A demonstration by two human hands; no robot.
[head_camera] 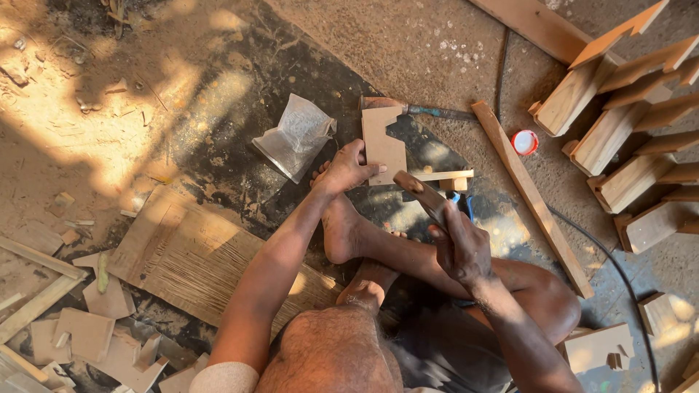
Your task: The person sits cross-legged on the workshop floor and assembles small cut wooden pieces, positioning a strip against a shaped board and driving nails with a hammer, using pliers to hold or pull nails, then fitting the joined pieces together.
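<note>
a clear plastic bag [295,136] lies crumpled on the dark floor, its contents too blurred to tell; further right a small red-rimmed lid [524,142] lies flat on the bare concrete. the left hand [346,169] reaches forward over the person's bare foot [340,229], fingers and thumb pressed on the lower edge of a notched wooden board piece [382,142], pinning it flat on the ground. the right hand [461,247] is clenched around a wooden hammer handle [424,195], raised just right of the board. a thin strip of pale wood [445,175] juts from under the board. stacked notched wooden blocks [619,124], smooth and tan, crowd the right side; a long plank [531,196] lies diagonally beside them.
</note>
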